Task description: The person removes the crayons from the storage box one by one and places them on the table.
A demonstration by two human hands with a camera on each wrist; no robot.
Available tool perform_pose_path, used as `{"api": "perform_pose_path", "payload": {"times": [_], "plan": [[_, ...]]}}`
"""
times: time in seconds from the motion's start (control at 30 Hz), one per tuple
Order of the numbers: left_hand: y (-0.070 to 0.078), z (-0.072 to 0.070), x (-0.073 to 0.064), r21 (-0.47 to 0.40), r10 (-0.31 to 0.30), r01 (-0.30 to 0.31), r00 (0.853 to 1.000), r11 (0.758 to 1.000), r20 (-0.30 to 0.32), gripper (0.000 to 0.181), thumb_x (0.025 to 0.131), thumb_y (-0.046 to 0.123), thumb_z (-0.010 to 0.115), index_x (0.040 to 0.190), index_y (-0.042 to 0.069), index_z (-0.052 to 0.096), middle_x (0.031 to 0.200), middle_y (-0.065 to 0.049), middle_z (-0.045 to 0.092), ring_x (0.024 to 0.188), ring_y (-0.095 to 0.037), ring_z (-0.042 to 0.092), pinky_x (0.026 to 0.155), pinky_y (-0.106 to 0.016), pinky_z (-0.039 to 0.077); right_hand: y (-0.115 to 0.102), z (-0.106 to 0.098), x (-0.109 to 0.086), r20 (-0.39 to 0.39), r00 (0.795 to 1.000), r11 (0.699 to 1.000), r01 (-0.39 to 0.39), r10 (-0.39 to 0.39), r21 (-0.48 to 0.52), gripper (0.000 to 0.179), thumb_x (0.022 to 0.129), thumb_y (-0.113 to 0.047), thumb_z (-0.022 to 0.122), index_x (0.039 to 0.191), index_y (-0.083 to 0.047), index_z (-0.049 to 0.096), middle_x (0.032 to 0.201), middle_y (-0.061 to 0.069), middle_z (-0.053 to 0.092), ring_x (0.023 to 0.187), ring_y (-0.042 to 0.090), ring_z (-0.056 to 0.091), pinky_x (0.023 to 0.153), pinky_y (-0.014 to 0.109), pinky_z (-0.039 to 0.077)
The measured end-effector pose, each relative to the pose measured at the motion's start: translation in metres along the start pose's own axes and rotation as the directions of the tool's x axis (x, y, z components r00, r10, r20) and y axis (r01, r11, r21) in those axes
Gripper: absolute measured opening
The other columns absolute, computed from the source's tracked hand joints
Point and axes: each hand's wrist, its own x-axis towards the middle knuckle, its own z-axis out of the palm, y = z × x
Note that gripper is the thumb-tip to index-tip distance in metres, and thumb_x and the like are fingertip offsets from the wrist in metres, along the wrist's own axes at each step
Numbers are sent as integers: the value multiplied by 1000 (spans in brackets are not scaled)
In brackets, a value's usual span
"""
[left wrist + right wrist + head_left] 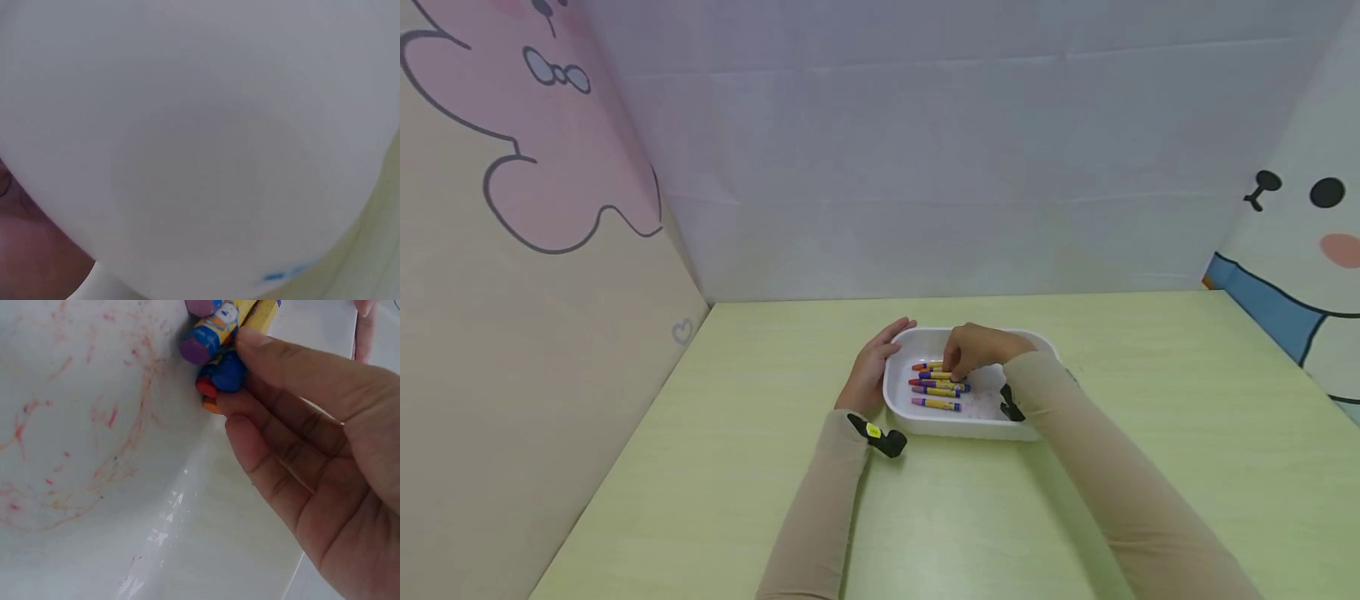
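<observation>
A white plastic tray stands on the table with several crayons in yellow wrappers lying side by side in it. My left hand rests along the tray's left end, fingers fairly straight against its outside. The tray's pale wall fills most of the left wrist view. Reaching into the tray, my right hand pinches a blue crayon between thumb and forefinger. Close around it are a purple crayon, a red crayon and an orange crayon. A pink-tipped crayon lies nearest the tray's front.
The tray floor bears red and orange crayon marks. Beneath it is a pale green table. A white cloth wall rises at the back, with cartoon-printed panels on the left and right.
</observation>
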Motion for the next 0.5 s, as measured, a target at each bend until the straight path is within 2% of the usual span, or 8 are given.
{"api": "perform_pose_path", "payload": {"times": [0.33, 0.5], "plan": [[0, 0, 1, -14, 12, -12, 1000, 1000, 19, 48, 99, 6, 35, 146, 10, 40, 149, -2, 44, 142, -17, 34, 119, -35, 27, 3, -7, -7, 7, 999, 999, 42, -41, -5, 14, 83, -13, 73, 97, -9, 75, 92, 1, 73, 82, 10, 64, 80, 30, 55], [-1, 0, 1, -5, 16, -15, 1000, 1000, 6, 47, 99, 6, 35, 144, 15, 45, 148, 1, 46, 141, -17, 35, 118, -35, 28, 7, -15, -13, 0, 999, 999, 45, -45, 30, 16, 85, -13, 71, 101, -10, 75, 93, 0, 73, 81, 9, 65, 78, 28, 56]]}}
